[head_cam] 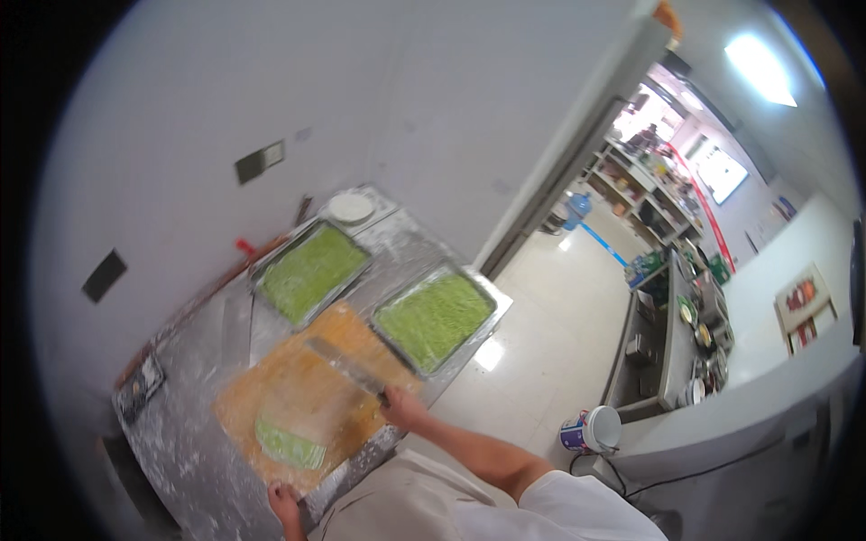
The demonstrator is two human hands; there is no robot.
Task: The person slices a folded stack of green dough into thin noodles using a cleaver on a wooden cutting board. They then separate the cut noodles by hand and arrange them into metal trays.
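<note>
My right hand (404, 408) is closed round the handle of a broad-bladed knife (348, 367), its blade lying over the far half of a floured wooden cutting board (314, 385). On the near left part of the board rests a flat piece of pale green dough (289, 443), with cut lines at its right end. My left hand (283, 499) is at the board's near left corner, its fingers bent; whether it grips anything cannot be seen. Beyond the board, two metal trays hold green, shredded-looking food (312, 272) (436, 319).
A floured metal table (196, 433) carries the board. A round white lid or dish (351, 208) is at its far corner, a flour-dusted scale-like device (142, 387) at the left. Walls bound the far side. On the floor at right stands a white bucket (602, 429).
</note>
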